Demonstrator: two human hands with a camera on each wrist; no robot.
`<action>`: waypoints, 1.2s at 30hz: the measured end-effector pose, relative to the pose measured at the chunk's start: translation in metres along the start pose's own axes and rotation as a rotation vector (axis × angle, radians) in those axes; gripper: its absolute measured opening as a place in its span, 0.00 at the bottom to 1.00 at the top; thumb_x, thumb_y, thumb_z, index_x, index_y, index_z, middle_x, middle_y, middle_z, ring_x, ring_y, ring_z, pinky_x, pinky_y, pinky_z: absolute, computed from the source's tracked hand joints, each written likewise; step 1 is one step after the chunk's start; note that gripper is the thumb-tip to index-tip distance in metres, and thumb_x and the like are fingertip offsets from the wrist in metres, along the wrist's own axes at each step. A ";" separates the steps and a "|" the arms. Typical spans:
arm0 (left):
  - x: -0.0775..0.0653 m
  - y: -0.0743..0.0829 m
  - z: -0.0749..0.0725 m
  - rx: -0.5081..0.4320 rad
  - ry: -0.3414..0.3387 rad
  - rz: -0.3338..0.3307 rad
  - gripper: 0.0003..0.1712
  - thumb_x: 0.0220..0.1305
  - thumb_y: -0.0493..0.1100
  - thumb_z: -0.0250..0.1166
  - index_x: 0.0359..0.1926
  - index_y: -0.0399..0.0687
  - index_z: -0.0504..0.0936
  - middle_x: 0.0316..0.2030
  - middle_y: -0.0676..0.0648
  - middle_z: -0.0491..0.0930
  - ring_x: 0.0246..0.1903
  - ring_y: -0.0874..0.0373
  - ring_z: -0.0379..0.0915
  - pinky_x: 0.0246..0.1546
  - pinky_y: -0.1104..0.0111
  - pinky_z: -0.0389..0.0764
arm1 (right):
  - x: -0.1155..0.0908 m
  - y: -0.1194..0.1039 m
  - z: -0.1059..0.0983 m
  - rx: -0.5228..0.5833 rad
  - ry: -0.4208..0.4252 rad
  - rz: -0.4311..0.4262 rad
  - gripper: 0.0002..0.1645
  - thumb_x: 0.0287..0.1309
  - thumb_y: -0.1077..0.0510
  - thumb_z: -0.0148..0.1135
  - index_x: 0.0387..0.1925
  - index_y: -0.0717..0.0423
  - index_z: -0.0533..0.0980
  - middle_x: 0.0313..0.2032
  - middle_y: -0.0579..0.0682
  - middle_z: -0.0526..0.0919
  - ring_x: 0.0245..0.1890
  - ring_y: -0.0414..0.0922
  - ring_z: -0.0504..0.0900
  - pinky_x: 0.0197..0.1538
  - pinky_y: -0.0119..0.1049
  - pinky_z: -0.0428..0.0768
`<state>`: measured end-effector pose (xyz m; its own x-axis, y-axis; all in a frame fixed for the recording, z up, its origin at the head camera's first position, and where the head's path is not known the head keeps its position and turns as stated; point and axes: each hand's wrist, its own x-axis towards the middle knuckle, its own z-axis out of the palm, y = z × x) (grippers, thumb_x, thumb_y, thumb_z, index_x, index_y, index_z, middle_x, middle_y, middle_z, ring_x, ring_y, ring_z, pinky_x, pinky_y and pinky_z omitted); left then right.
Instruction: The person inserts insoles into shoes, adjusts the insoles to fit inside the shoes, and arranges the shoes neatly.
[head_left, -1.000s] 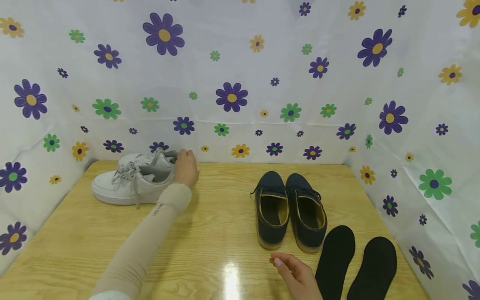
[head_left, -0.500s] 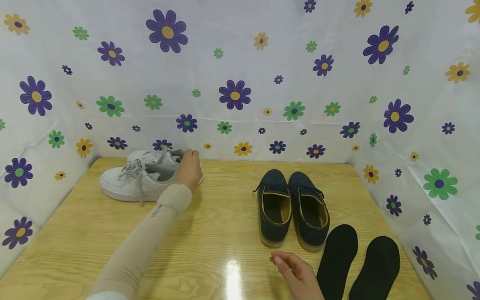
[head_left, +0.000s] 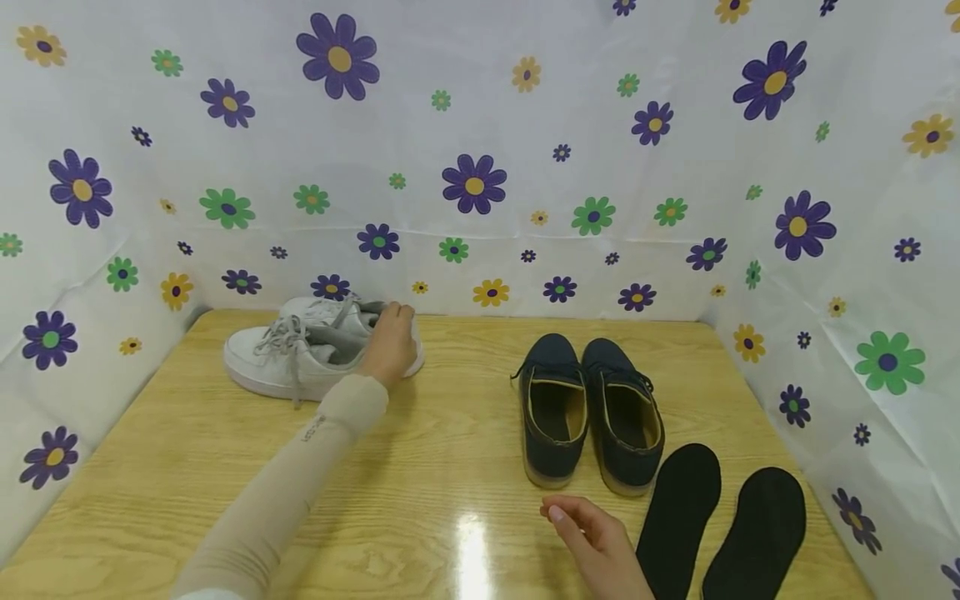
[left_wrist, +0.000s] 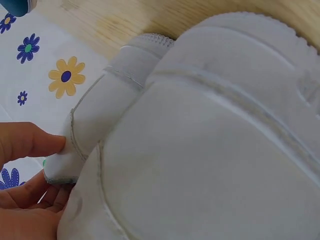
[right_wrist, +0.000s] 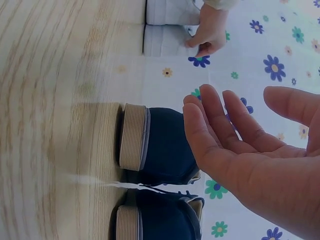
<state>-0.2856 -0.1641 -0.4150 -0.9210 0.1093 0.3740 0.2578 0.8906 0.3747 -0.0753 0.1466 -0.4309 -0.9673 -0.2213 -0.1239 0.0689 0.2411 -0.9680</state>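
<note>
Two white lace-up sneakers stand side by side at the back left, toes to the left; the near one (head_left: pixel 258 367) partly covers the far one (head_left: pixel 309 311). My left hand (head_left: pixel 392 343) is at their heels. In the left wrist view, its thumb and fingers pinch the top of the far sneaker's heel (left_wrist: pixel 110 110), while the near sneaker (left_wrist: pixel 210 165) fills most of the picture. My right hand (head_left: pixel 596 542), palm up with loosely bent fingers, hovers in front of the navy shoes and holds nothing. The right wrist view shows this hand (right_wrist: pixel 250 150) with its fingers apart.
A pair of navy lace-up shoes, left (head_left: pixel 553 454) and right (head_left: pixel 632 467), stands right of centre, heels toward me. Two black insoles, one (head_left: pixel 682 508) beside the other (head_left: pixel 763 521), lie at the front right. Flower-printed white cloth (head_left: pixel 420 142) hangs behind and beside the wooden table (head_left: pixel 420 492).
Both white sneakers have slid to the right along the table with my left hand at their heels. The head view has shifted slightly. My right hand has stayed in about the same place.
</note>
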 end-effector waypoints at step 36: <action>-0.018 0.061 0.020 -0.136 -0.027 0.230 0.19 0.53 0.20 0.55 0.48 0.26 0.72 0.41 0.35 0.72 0.44 0.43 0.71 0.48 0.57 0.74 | -0.004 0.001 -0.007 -0.038 0.038 0.031 0.22 0.68 0.52 0.54 0.52 0.66 0.76 0.49 0.59 0.82 0.51 0.55 0.79 0.54 0.45 0.77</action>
<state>-0.2593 -0.1025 -0.4154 -0.8408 0.3154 0.4401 0.4963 0.7738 0.3936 -0.0734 0.1539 -0.4298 -0.9734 -0.1777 -0.1447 0.0901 0.2835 -0.9547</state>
